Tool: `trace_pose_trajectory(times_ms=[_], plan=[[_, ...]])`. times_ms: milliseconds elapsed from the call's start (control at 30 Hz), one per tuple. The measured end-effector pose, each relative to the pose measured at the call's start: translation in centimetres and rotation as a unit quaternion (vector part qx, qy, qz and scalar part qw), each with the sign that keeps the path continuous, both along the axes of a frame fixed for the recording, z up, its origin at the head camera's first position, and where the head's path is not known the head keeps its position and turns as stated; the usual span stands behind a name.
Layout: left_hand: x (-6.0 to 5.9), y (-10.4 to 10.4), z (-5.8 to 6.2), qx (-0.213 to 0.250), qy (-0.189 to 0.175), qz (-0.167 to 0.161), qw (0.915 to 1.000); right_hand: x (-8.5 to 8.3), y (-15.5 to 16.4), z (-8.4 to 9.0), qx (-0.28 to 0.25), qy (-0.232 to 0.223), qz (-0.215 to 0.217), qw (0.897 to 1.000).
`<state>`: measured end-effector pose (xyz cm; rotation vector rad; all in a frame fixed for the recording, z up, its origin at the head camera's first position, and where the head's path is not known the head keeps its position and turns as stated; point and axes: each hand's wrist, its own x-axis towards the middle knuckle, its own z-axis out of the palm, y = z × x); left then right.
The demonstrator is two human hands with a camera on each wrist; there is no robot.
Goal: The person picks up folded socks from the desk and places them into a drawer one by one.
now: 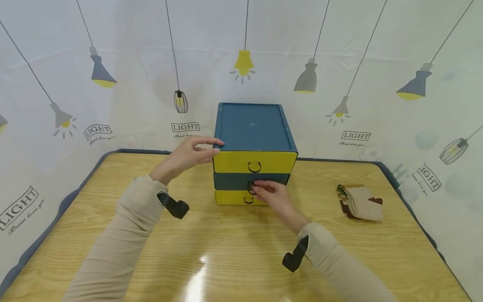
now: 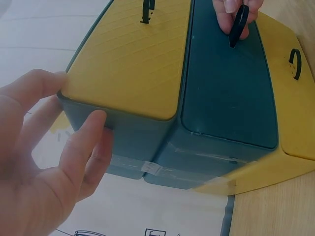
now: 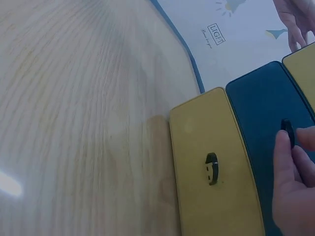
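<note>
A small cabinet (image 1: 253,153) of three drawers stands at the back middle of the table (image 1: 226,251), against the lamp-printed backdrop; the top drawer (image 1: 255,162) is yellow, the middle drawer (image 1: 241,181) dark blue, the bottom drawer (image 1: 235,197) yellow. The left hand (image 1: 190,156) braces the cabinet's upper left corner, fingers fairly straight, fingertips on the edge and thumb against the side wall, as the left wrist view shows; it steadies and grips nothing. The right hand (image 1: 272,196) is at the middle drawer's ring handle (image 2: 239,23), thumb and fingertips pinching it. All three fronts look flush, so by my reading the grip is taken and the pull not yet begun; opening the drawer is what remains. A folded cloth (image 1: 360,202) lies well apart on the right of the table, untouched. The other two handles hang free.
</note>
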<state>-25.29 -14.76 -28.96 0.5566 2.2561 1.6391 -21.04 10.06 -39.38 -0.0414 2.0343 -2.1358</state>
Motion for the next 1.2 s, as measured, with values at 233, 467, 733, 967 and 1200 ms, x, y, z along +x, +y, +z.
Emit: trace_pose_trajectory(times_ms=[233,467,733,967,1200], plan=[[0.0,-0.1,-0.1,-0.003,0.003,0.0,1.0,0.2,1.4,-1.8,0.081,0.051,0.019,0.995],[0.0,0.0,0.0,-0.007,0.001,0.005,1.0,0.0,0.9,-5.1,0.155,0.079,-0.015,0.985],[0.0,0.0,-0.1,-0.001,-0.003,0.006,1.0,-0.2,-1.3,-6.8,0.065,0.04,-0.075,0.994],[0.1,0.1,-0.1,0.001,-0.003,0.0,1.0,0.3,-2.2,-7.3,0.068,0.047,-0.126,0.989],[0.1,0.0,-0.1,-0.001,-0.004,0.005,1.0,0.6,-2.7,-7.5,0.046,0.04,-0.149,0.987]])
